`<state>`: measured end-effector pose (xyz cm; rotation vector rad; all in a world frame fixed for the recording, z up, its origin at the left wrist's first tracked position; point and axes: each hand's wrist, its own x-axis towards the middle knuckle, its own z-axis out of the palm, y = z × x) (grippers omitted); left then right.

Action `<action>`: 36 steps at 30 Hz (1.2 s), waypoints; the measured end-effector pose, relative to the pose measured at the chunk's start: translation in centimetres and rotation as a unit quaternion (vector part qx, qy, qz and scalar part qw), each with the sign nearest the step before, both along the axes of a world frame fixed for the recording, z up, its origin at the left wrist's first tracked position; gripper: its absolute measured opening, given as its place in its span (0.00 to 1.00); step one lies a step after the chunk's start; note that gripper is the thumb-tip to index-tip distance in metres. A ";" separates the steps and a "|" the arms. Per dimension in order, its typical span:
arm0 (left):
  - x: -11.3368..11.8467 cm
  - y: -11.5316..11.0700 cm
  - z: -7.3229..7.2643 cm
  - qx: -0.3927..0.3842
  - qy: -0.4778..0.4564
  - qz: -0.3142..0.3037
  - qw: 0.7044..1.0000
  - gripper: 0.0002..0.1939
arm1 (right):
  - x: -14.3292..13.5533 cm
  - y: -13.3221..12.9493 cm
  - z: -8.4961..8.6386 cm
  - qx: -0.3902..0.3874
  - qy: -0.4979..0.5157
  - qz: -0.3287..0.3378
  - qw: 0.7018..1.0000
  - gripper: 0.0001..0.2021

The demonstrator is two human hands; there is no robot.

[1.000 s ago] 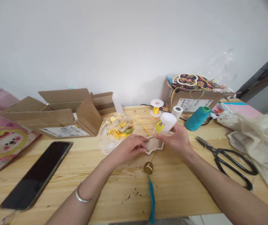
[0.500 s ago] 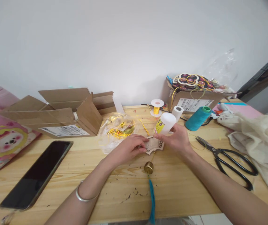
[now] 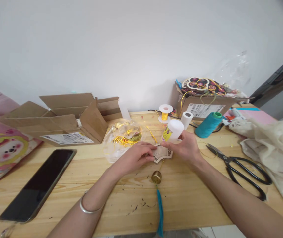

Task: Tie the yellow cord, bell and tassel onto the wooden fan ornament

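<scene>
A white bottle with a yellow label [image 3: 173, 129], which looks like a glue bottle, is gripped in my right hand [image 3: 187, 147]. It is tilted with its broad round end up, its lower end over a pale openwork wooden ornament [image 3: 160, 153]. My left hand [image 3: 141, 154] holds the left edge of that ornament, fingertips bent on it. A yellow cord [image 3: 152, 134] leads off the ornament's far edge. On the near side a thin cord links it to a brass bell [image 3: 156, 177], and a teal tassel [image 3: 159, 211] trails toward the table's front.
A bag of yellow cords [image 3: 124, 138] and an open carton [image 3: 64, 125] stand left, beyond a phone [image 3: 38, 185]. Scissors [image 3: 238, 165], a teal thread cone [image 3: 208, 125], cream cloth [image 3: 265, 142] and a filled box [image 3: 206, 105] are right. A yellow thread spool [image 3: 165, 114] stands behind.
</scene>
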<state>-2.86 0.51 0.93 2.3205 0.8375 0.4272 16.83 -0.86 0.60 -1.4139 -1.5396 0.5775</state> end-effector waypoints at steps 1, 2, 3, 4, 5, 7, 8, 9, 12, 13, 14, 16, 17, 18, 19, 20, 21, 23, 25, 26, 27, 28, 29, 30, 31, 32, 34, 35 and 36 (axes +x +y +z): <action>0.0 0.0 0.0 0.000 0.000 0.001 1.000 0.08 | 0.0 0.0 0.0 0.001 0.002 -0.001 1.000 0.17; 0.0 0.0 0.0 -0.001 -0.001 0.000 1.000 0.08 | 0.0 0.0 0.0 0.002 0.004 -0.001 1.000 0.18; 0.0 0.0 -0.1 -0.001 0.000 0.000 1.000 0.08 | 0.0 0.0 0.0 0.003 0.006 0.000 1.000 0.18; 0.0 0.0 -0.1 0.000 0.000 0.000 1.000 0.08 | 0.0 0.0 0.0 0.002 0.008 0.004 1.000 0.18; 0.0 0.0 0.0 0.001 0.002 0.000 1.000 0.08 | 0.0 0.0 0.0 0.000 0.009 0.009 1.000 0.18; 0.1 0.0 0.0 0.005 0.004 -0.001 1.000 0.08 | 0.1 0.0 0.0 -0.001 0.013 0.014 1.000 0.18; 0.1 0.0 0.0 0.006 0.004 -0.002 1.000 0.08 | 0.1 0.0 0.0 -0.001 0.017 0.012 1.000 0.18; 0.1 0.0 0.0 0.006 0.003 -0.002 1.000 0.08 | 0.1 0.0 0.0 0.002 0.021 0.008 1.000 0.18; 0.1 0.1 0.0 0.001 0.001 -0.002 1.000 0.08 | 0.1 0.0 0.0 0.003 0.025 0.006 1.000 0.17; 0.0 0.1 0.0 -0.001 0.000 -0.002 1.000 0.07 | 0.1 0.0 0.0 0.001 0.024 0.009 1.000 0.16; 0.0 0.1 0.0 -0.004 -0.001 0.000 1.000 0.07 | 0.0 0.0 0.0 0.000 0.023 0.012 1.000 0.16; -0.1 0.0 0.0 -0.010 -0.009 0.003 1.000 0.07 | 0.0 -0.1 0.1 -0.004 0.031 0.013 0.999 0.17; -0.1 0.0 0.0 -0.013 -0.016 0.007 1.000 0.07 | -0.1 -0.1 0.2 -0.003 0.041 0.008 0.999 0.17; -0.1 -0.1 0.0 -0.017 -0.026 0.013 0.999 0.07 | -0.1 -0.1 0.4 -0.001 0.056 0.000 0.998 0.17; -0.1 -0.1 0.0 -0.021 -0.038 0.023 0.999 0.07 | -0.1 -0.1 0.5 0.004 0.073 -0.009 0.997 0.18; 0.0 -0.1 -0.1 -0.024 -0.052 0.035 0.998 0.07 | 0.0 -0.2 0.7 0.010 0.089 -0.020 0.996 0.18; 0.1 -0.1 -0.2 -0.026 -0.064 0.046 0.997 0.06 | 0.0 -0.2 0.8 0.018 0.102 -0.031 0.994 0.18; 0.4 0.0 -0.3 -0.017 -0.078 0.060 0.995 0.06 | 0.1 -0.3 1.0 0.029 0.117 -0.049 0.992 0.17; 0.9 0.2 -0.5 0.007 -0.074 0.060 0.995 0.06 | 0.2 -0.4 1.2 0.034 0.122 -0.060 0.990 0.16; 1.2 0.4 -0.5 0.023 -0.067 0.055 0.996 0.06 | 0.2 -0.4 1.2 0.035 0.124 -0.064 0.990 0.16; 1.4 0.6 -0.6 0.040 -0.059 0.049 0.996 0.06 | 0.2 -0.4 1.2 0.036 0.127 -0.067 0.989 0.16; 1.7 0.8 -0.6 0.057 -0.049 0.043 0.996 0.06 | 0.2 -0.4 1.2 0.037 0.130 -0.069 0.988 0.16; 1.9 1.0 -0.7 0.075 -0.040 0.037 0.996 0.06 | 0.2 -0.4 1.2 0.037 0.134 -0.071 0.988 0.17; 2.2 1.2 -0.7 0.092 -0.031 0.032 0.995 0.06 | 0.3 -0.4 1.2 0.038 0.138 -0.073 0.987 0.17; 2.4 1.4 -0.8 0.108 -0.023 0.030 0.993 0.06 | 0.3 -0.4 1.2 0.037 0.141 -0.075 0.987 0.17; 2.6 1.7 -0.9 0.120 -0.018 0.029 0.992 0.07 | 0.3 -0.4 1.3 0.037 0.143 -0.075 0.986 0.17; 2.9 2.0 -1.2 0.133 -0.014 0.031 0.991 0.07 | 0.3 -0.4 1.4 0.039 0.148 -0.075 0.985 0.17; 3.0 2.2 -1.4 0.136 -0.013 0.030 0.990 0.07 | 0.3 -0.4 1.4 0.040 0.150 -0.074 0.985 0.16; 3.1 2.3 -1.5 0.137 -0.014 0.027 0.990 0.07 | 0.3 -0.4 1.5 0.039 0.153 -0.071 0.985 0.16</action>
